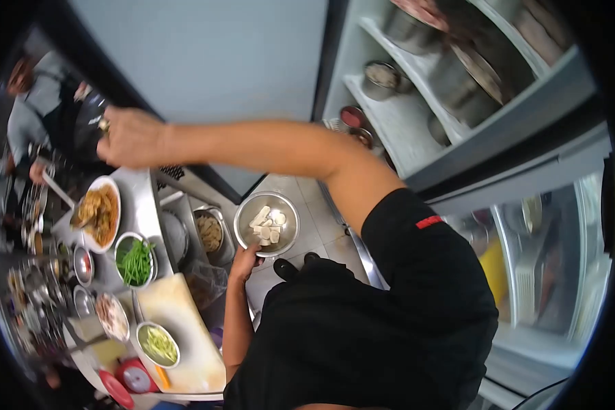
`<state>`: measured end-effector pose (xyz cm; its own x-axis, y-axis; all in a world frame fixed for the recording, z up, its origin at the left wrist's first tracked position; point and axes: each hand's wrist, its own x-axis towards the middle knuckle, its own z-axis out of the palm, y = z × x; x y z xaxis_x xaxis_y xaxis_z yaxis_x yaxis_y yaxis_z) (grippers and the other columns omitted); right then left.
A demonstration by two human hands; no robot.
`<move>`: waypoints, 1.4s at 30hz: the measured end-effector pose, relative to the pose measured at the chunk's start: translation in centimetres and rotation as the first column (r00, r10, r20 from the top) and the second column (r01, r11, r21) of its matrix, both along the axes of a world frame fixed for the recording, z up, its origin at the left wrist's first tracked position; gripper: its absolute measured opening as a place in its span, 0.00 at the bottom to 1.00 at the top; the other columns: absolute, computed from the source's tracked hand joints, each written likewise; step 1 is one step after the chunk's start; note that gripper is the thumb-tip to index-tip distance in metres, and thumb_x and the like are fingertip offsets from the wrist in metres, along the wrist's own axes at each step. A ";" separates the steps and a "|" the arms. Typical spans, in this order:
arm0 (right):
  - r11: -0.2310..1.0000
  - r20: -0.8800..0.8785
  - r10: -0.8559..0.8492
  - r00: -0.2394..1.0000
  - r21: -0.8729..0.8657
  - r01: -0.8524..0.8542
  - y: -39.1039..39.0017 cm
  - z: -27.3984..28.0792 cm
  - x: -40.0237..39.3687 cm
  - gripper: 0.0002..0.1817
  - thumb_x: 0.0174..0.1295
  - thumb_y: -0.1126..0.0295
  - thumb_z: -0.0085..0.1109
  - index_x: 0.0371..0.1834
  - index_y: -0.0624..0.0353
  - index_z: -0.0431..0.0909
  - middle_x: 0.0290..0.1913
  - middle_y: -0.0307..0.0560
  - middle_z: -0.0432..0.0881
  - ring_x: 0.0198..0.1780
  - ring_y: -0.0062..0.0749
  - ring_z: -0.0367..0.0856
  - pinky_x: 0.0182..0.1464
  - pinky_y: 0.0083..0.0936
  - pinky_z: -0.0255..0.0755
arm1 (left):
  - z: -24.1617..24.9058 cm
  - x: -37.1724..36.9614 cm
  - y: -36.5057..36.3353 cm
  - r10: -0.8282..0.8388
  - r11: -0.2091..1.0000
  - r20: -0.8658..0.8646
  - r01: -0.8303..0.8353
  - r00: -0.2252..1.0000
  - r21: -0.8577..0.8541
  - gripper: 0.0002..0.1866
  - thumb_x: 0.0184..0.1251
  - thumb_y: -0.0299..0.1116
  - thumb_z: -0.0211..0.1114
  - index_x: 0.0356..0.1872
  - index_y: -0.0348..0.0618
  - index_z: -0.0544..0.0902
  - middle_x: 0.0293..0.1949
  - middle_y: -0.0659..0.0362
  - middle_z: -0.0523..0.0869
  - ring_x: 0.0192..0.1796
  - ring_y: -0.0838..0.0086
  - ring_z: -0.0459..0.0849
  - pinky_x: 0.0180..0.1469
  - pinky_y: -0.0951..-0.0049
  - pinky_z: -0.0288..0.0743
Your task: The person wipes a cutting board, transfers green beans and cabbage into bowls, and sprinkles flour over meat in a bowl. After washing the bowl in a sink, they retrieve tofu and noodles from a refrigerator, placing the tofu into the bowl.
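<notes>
My left hand (pixel 244 263) grips the near rim of a steel bowl (pixel 296 229) holding pale, cut chunks (pixel 269 231). Stretched across the view to the upper left, my right hand (pixel 131 139) has its fingers curled in, beside the dark edge of a large grey door (pixel 219 61). What those fingers hold, if anything, is hidden.
Open fridge shelves (pixel 389 126) with metal pots stand at upper right. A counter at left bears a cutting board (pixel 191 328), a bowl of greens (pixel 135 263), an orange-brown dish (pixel 102 219) and a red scale (pixel 135 376). People in grey (pixel 44 92) stand at far left.
</notes>
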<state>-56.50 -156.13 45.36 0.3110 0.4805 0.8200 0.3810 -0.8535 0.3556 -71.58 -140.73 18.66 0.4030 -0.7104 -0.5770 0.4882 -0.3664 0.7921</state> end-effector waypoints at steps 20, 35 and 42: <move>-0.290 -0.385 -0.856 0.345 0.910 0.295 -36.7 -19.0 -29.5 0.13 0.60 0.65 0.49 0.42 0.62 0.75 0.39 0.64 0.79 0.44 0.58 0.76 0.47 0.42 0.69 | -3.0 1.6 -9.7 -0.525 0.832 0.106 0.484 0.844 0.271 0.16 0.56 0.33 0.54 0.42 0.33 0.75 0.27 0.59 0.78 0.23 0.77 0.74 0.24 0.78 0.72; -0.225 -0.488 -0.784 0.383 0.798 0.559 -49.4 -20.1 -27.8 0.21 0.60 0.59 0.44 0.49 0.61 0.76 0.52 0.55 0.77 0.56 0.52 0.71 0.60 0.40 0.60 | -4.2 3.1 -8.1 -0.585 0.753 0.052 0.519 0.809 0.404 0.18 0.56 0.32 0.56 0.44 0.30 0.76 0.32 0.55 0.81 0.26 0.74 0.77 0.27 0.74 0.74; -0.386 -0.573 -0.470 0.672 0.818 0.427 -40.8 -20.3 -29.4 0.19 0.56 0.59 0.51 0.31 0.69 0.76 0.30 0.60 0.79 0.34 0.48 0.77 0.39 0.36 0.67 | -2.5 0.4 -6.7 -0.386 0.806 0.035 0.319 0.922 0.499 0.13 0.54 0.30 0.56 0.37 0.31 0.78 0.25 0.58 0.79 0.20 0.78 0.74 0.22 0.78 0.69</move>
